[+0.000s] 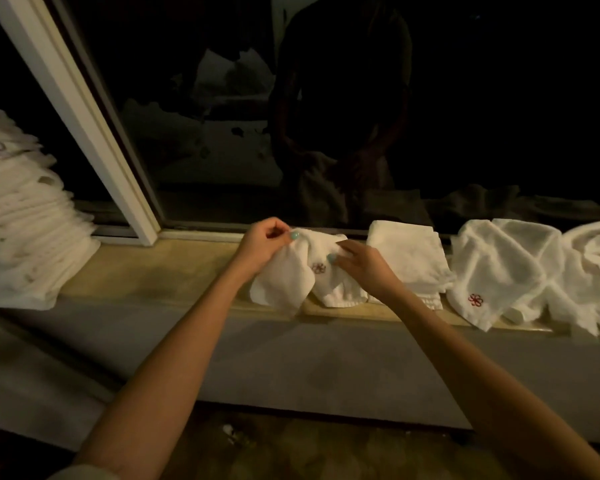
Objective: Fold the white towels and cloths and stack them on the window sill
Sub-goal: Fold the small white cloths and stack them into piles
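Cloth [302, 271] — small, white, marked with a red emblem [318, 268] — held up over the middle of the sill [153, 271], lower part drooping onto the front edge. Pinched at the upper left corner by the left hand [262, 242], fingers curled round the hem. Pinched further along the top by the right hand [361, 268], thumb and fingertips closed on the fabric. Not yet folded: hanging crumpled between the two grips, seemingly being spread and squared for a first fold.

Just beside the right hand, on its right: a low stack [409, 258] of folded cloths, squared, reaching from the back edge of the sill to the front edge. Likely the place for the cloth in hand.

Further toward the sill's right end: a loose pile [506, 265] of unfolded cloths, overlapping, corners hanging over the front edge, the same red emblem on one of them. Cut off by the picture's edge, so impossible to count.

At the far left end, well apart from both hands: a tall stack [25, 220] of folded white towels, blurred, leaning a little.

Judged from all this: well under way, not near done. Tall stack and low stack folded and placed; one cloth at its first step; loose pile yet to fold, several pieces at least.

Behind the sill, only dark window [465, 116] glass.
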Available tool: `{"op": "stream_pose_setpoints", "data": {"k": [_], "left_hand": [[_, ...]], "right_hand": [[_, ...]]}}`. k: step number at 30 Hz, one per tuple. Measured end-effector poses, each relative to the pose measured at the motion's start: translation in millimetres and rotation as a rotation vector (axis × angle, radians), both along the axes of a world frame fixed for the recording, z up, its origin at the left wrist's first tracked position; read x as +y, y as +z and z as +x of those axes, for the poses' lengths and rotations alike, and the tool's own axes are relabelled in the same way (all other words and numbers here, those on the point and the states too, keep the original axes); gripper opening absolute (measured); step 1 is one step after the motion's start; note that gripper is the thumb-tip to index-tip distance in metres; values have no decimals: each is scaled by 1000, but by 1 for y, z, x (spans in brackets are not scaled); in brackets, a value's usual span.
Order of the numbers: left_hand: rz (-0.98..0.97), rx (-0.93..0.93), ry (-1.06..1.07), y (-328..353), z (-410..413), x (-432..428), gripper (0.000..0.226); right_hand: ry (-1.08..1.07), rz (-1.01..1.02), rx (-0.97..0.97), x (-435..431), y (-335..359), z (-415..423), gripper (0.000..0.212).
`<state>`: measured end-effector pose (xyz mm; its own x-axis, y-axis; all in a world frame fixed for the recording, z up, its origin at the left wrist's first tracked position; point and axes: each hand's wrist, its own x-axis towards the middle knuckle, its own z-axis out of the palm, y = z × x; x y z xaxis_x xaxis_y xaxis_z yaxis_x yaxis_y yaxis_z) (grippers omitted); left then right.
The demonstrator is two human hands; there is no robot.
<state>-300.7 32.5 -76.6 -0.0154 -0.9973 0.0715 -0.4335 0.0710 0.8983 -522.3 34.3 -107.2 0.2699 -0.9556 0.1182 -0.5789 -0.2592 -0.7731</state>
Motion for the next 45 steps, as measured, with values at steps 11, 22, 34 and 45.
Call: {"op": "stream_pose_setpoints", "data": {"k": [11, 22, 34, 45], "left_hand": [[-166, 84, -270, 73, -15, 25, 33], [-115, 83, -394, 71, -25, 50, 39], [-86, 67, -291, 44, -66, 87, 23], [-81, 544, -193, 50, -52, 85, 11]], "right_hand": [[-79, -199, -369, 22, 118, 33, 6], [-44, 28, -425, 67, 124, 9, 25], [-576, -220, -376, 105, 94, 11, 25], [-216, 192, -233, 120, 95, -52, 21]]}}
